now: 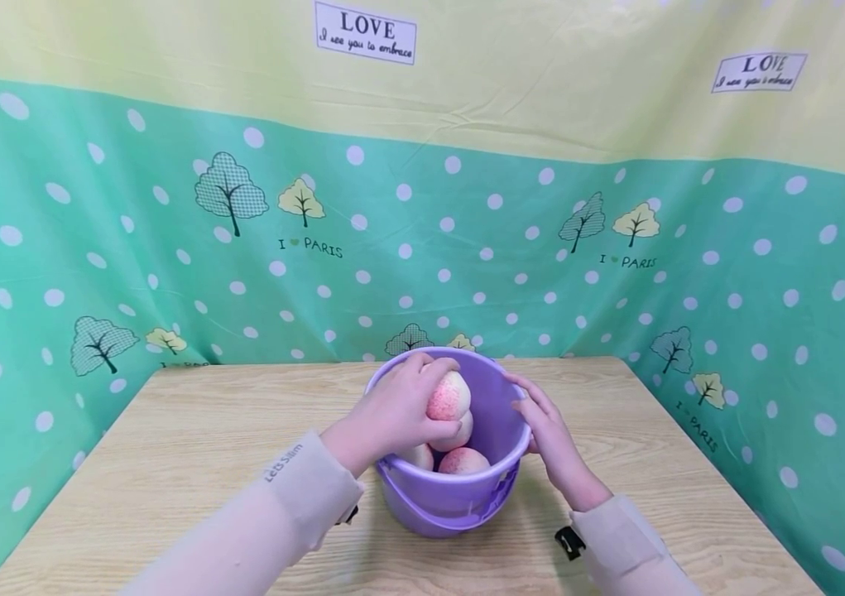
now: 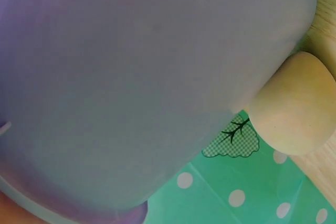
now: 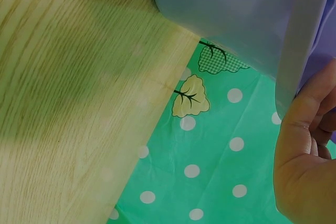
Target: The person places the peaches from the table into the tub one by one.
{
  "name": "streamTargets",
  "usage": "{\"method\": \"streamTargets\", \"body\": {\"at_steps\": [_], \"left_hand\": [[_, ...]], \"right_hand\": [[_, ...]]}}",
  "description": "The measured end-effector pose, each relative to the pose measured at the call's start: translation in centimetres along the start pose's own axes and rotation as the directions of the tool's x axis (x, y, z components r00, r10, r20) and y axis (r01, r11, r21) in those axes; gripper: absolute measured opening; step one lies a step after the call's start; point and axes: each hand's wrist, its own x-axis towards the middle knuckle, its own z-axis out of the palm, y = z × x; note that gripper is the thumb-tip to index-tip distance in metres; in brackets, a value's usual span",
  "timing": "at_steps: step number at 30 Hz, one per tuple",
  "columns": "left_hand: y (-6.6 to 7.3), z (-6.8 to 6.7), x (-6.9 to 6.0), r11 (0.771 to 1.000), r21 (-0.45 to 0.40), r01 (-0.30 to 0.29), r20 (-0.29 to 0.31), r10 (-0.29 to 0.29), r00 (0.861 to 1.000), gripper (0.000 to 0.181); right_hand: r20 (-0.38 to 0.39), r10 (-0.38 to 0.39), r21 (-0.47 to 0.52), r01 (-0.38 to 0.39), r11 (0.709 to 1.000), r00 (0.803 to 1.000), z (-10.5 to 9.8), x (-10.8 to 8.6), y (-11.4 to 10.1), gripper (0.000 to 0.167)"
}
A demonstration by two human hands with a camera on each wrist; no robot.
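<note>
My left hand [image 1: 403,406] reaches over the rim of a purple bucket [image 1: 440,501] and grips a pink-and-white peach [image 1: 448,399], fingers over its top and thumb beneath. Below it inside the bucket lie more peaches, one directly under [image 1: 458,432] and another lower down [image 1: 464,461]; one more is partly hidden by the left wrist. My right hand [image 1: 552,439] holds the bucket's right rim. In the right wrist view, that hand's fingers [image 3: 299,129] meet the rim. Only the bucket's outer wall [image 2: 131,77] fills most of the left wrist view.
A pale round object [image 2: 294,106] sits on the table beside the bucket's base; the bucket hides it from the head view. The bucket's handle [image 1: 429,517] hangs down at the front. A green dotted cloth [image 1: 303,314] surrounds the wooden table [image 1: 243,430].
</note>
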Motion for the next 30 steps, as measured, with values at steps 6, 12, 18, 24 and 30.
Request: {"method": "streamTargets", "body": {"at_steps": [6,12,18,24,30], "left_hand": [[0.18,0.1,-0.03,1.0,-0.003,0.001,0.011,-0.001,1.0,0.071],[-0.01,0.28,-0.11,1.0,0.018,-0.012,-0.006,0.012,1.0,0.072],[-0.15,0.05,-0.12,0.998,0.051,-0.038,-0.034,0.04,0.999,0.069],[-0.18,-0.15,-0.09,0.998,0.037,-0.046,-0.02,0.047,0.999,0.068],[-0.55,-0.25,-0.15,0.997,0.035,-0.064,-0.045,0.066,0.997,0.063]], "right_hand": [[0.003,-0.003,0.005,0.003,1.0,1.0,0.01,0.02,0.03,0.048],[0.008,-0.003,0.009,0.003,1.0,1.0,0.02,0.02,0.05,0.048],[0.01,-0.005,0.006,0.005,1.0,1.0,0.04,-0.01,0.04,0.048],[0.007,-0.005,0.005,0.005,1.0,1.0,0.04,-0.01,0.06,0.048],[0.004,-0.005,0.002,0.005,1.0,1.0,0.03,-0.02,0.05,0.048]]}}
